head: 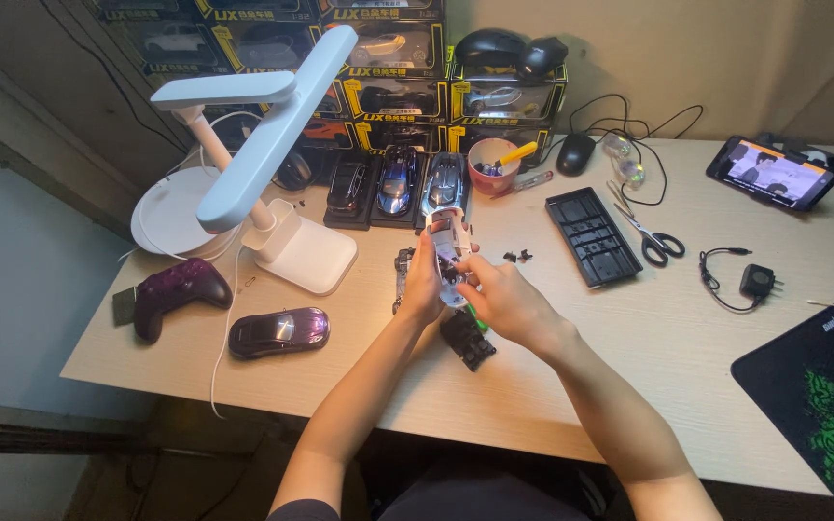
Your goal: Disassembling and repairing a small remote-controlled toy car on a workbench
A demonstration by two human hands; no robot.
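Over the table [629,338] | left hand [424,286] gripped white model car [450,241] | right hand [506,301] pinched green-handled tool [476,317] against it | black chassis part [467,340] lay beneath.

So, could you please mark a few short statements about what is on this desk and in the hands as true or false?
1. Both hands, left hand and right hand, hold a white toy car body. True.
2. The scissors lie left of the desk lamp. False: they lie right of the black tray.
3. A purple game controller sits near the desk's left edge. True.
4. The phone has a dark screen. False: its screen is lit.
5. The purple toy car is in the pink cup. False: it sits on the desk.
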